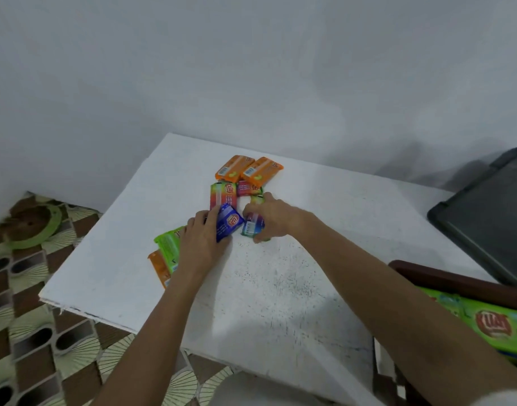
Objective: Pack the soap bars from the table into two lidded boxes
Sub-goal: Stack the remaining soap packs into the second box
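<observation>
Soap bars in bright wrappers are lying in a loose group on the far half of the white table (280, 288). The left hand (203, 241) is reaching into the group, and its fingers are closing around a blue bar (229, 224), which is tilting up from the table. The right hand (273, 218) is just beside it, gripping a blue-green bar (252, 228) between thumb and curled fingers. Behind the hands a red and green bar (223, 197) and a red bar (248, 189) are lying flat, and behind those two orange bars (235, 168) are sitting side by side, touching. A green bar (169, 244) and another orange bar (159, 268) are lying partly under the left wrist. At the right edge a brown box (456, 282) is holding a green pack (491, 323), and beyond it a dark grey piece (485, 218), perhaps a lid, is resting on the table corner.
</observation>
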